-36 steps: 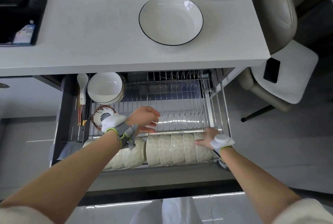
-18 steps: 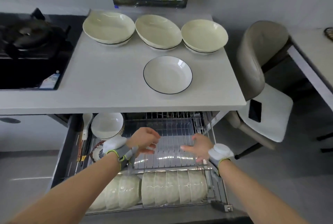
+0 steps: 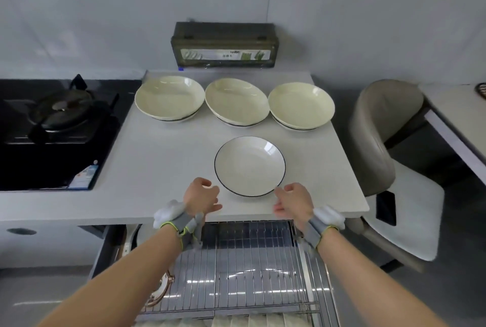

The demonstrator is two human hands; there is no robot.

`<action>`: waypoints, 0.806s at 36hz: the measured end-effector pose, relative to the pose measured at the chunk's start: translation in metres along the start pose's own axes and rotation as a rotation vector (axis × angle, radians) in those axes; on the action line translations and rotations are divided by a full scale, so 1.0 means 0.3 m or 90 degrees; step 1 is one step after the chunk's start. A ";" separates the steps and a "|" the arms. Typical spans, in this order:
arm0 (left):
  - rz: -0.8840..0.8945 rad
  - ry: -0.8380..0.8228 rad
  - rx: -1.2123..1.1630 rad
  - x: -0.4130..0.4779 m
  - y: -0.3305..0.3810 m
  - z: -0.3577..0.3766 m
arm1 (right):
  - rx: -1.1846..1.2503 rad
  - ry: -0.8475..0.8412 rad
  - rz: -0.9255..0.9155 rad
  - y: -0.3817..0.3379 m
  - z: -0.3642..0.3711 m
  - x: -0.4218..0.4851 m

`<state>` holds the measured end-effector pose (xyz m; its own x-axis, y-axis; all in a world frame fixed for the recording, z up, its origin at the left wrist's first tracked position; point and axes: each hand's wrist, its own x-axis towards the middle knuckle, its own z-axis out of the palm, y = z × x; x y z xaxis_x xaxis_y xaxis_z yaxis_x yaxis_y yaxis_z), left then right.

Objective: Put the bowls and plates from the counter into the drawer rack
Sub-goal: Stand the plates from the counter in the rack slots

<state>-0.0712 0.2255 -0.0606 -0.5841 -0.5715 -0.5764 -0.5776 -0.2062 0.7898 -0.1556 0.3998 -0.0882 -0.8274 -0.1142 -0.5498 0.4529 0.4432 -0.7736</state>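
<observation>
A white plate with a thin dark rim [image 3: 249,166] lies near the front of the pale counter [image 3: 163,168]. Behind it three cream bowl stacks stand in a row: left [image 3: 169,97], middle [image 3: 236,101], right [image 3: 301,105]. My left hand [image 3: 201,196] hovers just left of the plate's near edge, fingers apart, holding nothing. My right hand [image 3: 294,201] is at the plate's near right edge, also open and empty. Below the counter the drawer's wire rack [image 3: 247,268] stands pulled out, with a row of white bowls [image 3: 236,321] on edge at its front.
A black gas hob [image 3: 52,129] fills the counter's left side. A dark green box [image 3: 223,49] stands against the wall behind the bowls. A grey chair [image 3: 389,168] with a black phone [image 3: 385,207] on its seat stands to the right. A patterned bowl [image 3: 161,290] sits at the rack's left.
Both hands have risen from the drawer rack to the counter's front edge, either side of the dark-rimmed plate. My view has tilted upward, showing the wall and less of the rack.
</observation>
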 end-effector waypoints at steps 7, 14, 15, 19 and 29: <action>-0.023 0.012 -0.025 0.112 0.055 0.059 | 0.030 -0.020 -0.006 -0.072 0.011 0.096; -0.015 -0.004 0.011 0.170 0.059 0.094 | 0.125 -0.072 -0.002 -0.091 0.027 0.139; -0.015 -0.007 0.014 0.174 0.055 0.093 | 0.136 -0.082 -0.001 -0.091 0.027 0.139; -0.002 -0.005 0.010 0.169 0.042 0.087 | 0.137 -0.084 -0.001 -0.092 0.017 0.134; 0.002 -0.028 -0.037 0.068 -0.008 0.037 | 0.141 -0.090 -0.016 -0.055 0.001 0.014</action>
<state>-0.0880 0.2231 -0.0767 -0.6117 -0.5369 -0.5810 -0.5418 -0.2509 0.8022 -0.1664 0.3916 -0.0779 -0.7920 -0.2530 -0.5556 0.5067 0.2352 -0.8294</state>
